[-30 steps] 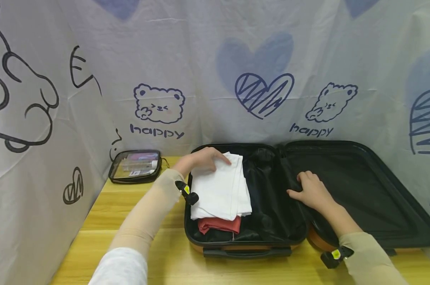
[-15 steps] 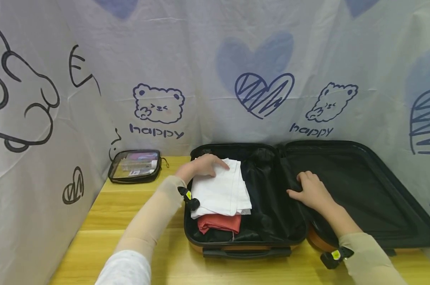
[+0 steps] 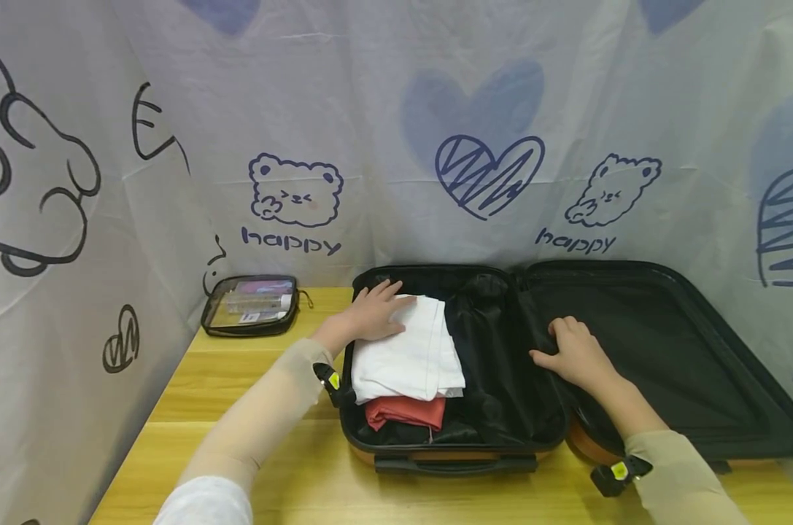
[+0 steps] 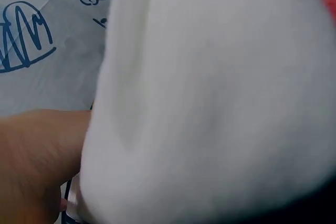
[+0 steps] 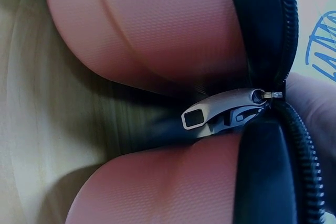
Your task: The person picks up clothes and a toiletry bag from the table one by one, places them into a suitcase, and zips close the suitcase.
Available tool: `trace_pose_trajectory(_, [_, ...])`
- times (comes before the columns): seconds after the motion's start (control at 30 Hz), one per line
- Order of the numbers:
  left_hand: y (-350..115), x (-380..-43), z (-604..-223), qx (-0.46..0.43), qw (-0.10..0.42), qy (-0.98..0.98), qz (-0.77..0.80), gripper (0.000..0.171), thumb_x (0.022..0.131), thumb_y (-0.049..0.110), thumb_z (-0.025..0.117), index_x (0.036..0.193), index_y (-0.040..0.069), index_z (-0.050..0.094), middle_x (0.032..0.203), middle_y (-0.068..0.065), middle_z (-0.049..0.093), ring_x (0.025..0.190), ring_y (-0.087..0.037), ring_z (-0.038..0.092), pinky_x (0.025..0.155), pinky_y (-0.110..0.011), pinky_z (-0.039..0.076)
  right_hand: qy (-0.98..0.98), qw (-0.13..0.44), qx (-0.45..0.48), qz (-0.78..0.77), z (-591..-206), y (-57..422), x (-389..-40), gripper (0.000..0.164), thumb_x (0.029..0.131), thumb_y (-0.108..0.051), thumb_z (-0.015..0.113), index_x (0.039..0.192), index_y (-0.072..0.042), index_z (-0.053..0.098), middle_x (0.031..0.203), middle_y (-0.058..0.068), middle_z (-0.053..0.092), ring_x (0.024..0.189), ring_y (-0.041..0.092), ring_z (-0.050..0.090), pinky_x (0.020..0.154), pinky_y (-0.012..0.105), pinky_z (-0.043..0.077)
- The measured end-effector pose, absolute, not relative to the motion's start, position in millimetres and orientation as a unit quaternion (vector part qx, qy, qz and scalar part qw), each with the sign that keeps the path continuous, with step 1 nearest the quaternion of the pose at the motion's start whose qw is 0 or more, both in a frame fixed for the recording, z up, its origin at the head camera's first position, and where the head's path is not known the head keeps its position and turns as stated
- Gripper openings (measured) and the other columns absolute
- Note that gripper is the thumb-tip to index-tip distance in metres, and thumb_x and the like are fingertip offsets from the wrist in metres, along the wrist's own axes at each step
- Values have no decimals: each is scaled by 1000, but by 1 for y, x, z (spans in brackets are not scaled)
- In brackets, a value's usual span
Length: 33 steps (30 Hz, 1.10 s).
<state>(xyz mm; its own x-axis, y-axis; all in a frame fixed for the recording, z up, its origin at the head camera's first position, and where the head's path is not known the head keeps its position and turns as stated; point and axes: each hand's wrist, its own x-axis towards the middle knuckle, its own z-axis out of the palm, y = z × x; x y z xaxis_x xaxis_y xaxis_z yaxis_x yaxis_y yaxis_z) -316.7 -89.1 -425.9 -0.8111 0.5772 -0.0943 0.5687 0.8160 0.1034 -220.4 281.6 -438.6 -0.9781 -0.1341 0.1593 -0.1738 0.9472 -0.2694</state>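
Observation:
An open suitcase (image 3: pixel 458 465) lies on the table with black lining and an orange shell. In its left half, folded white cloth (image 3: pixel 412 364) lies on top of a folded red cloth (image 3: pixel 405 413). My left hand (image 3: pixel 373 313) rests over the white cloth's back left part, fingers extended toward the suitcase's back wall. The white cloth fills most of the left wrist view. My right hand (image 3: pixel 580 352) rests at the inner edge of the suitcase lid (image 3: pixel 632 343), thumb apart from loosely bent fingers. A zipper pull (image 5: pixel 223 109) hangs between the two shell halves in the right wrist view.
A clear pouch with black trim (image 3: pixel 250 306) stands at the table's back left, holding small bottles. The wooden table (image 3: pixel 225 390) carries everything. A white curtain with drawings (image 3: pixel 383 146) hangs close behind and along the left side.
My left hand has shifted left and spread its fingers. The back edge of the white cloth sits slightly nearer the front. My right hand has stayed in place.

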Motion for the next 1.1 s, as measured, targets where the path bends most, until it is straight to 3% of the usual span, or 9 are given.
trace_pose_trajectory(0.3, [-91,-293,-412,309,83,946,60,83,89,65,52,157,31,18,166,-10,6,153,-35,1,118,-66,11,-984,66,82,143,-438,282,-219,56,84,-38,69,111,9,53,107,26,54,97,41,52,82,56,45])
trace_pose_trajectory(0.47, [-90,-282,-407,299,148,941,55,92,84,74,50,157,37,7,166,-11,-4,152,-37,-5,119,-64,6,-984,69,84,144,-438,281,-220,55,84,-37,69,110,9,54,106,26,54,96,41,52,81,56,45])
trace_pose_trajectory(0.63, [-91,-272,-404,286,191,938,53,100,79,76,56,156,41,3,165,-9,-7,152,-34,-8,121,-60,5,-983,70,83,145,-440,281,-220,56,84,-38,69,111,9,54,105,25,54,96,41,52,81,56,45])
trace_pose_trajectory(0.83, [-90,-267,-411,288,170,942,-5,106,73,84,53,156,40,5,165,-12,-7,152,-36,-6,122,-57,9,-983,68,81,149,-439,282,-219,55,84,-38,69,110,8,54,105,25,53,96,41,52,81,56,44])
trace_pose_trajectory(1.1, [-91,-264,-421,288,155,943,-58,102,76,87,42,157,37,5,164,-15,-7,152,-37,-4,123,-52,10,-983,68,78,151,-436,280,-218,55,84,-37,70,110,9,54,105,25,53,96,41,52,81,56,45])
